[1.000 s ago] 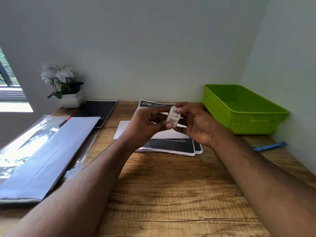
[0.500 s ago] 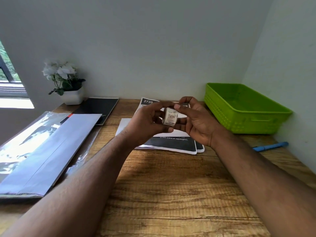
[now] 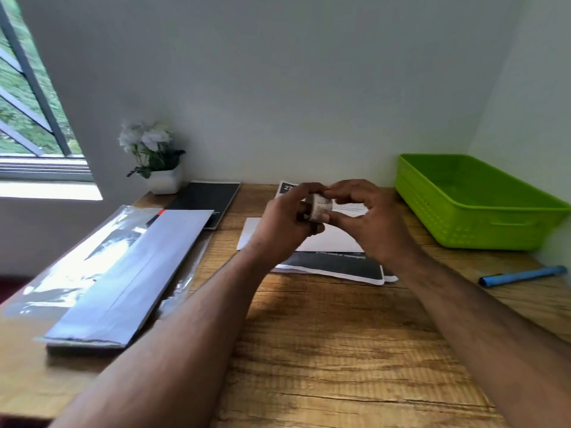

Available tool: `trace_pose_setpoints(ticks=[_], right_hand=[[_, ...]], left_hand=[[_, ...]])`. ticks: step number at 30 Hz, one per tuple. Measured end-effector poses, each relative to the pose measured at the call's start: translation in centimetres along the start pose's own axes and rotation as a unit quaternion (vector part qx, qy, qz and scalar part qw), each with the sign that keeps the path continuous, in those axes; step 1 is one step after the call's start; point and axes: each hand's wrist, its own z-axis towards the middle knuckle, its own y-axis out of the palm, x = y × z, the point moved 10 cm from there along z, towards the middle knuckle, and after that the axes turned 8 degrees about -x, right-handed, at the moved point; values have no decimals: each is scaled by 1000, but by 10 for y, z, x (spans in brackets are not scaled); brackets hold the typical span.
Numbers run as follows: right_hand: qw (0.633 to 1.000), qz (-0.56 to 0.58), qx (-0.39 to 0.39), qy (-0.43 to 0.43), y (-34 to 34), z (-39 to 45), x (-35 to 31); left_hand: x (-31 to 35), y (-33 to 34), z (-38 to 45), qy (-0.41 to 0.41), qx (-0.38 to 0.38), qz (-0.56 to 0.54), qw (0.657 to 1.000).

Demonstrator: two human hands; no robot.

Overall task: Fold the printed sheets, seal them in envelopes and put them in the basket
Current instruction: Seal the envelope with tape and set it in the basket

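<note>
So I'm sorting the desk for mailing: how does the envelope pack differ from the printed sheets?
The envelope pack lies at the left edge of the desk in clear plastic wrap; the printed sheets lie bare in the middle, under the hands. The pack looks plain pale grey and long; the sheets show black blocks with white text and are fanned slightly. Both lie flat on the wood.

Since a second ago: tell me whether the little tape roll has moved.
Yes, slightly. The tape roll, held between left hand and right hand, has turned and now sits nearer the top edge of the printed sheets than before.
</note>
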Motion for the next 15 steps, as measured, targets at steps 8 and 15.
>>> trace_pose_setpoints(ticks=[8, 15], right_hand=[[992, 105, 23, 66, 0, -1, 16], [992, 91, 61, 57, -8, -2, 16]], left_hand=[[-1, -3, 0, 11, 15, 23, 1000], [-1, -3, 2, 22, 13, 73, 997]])
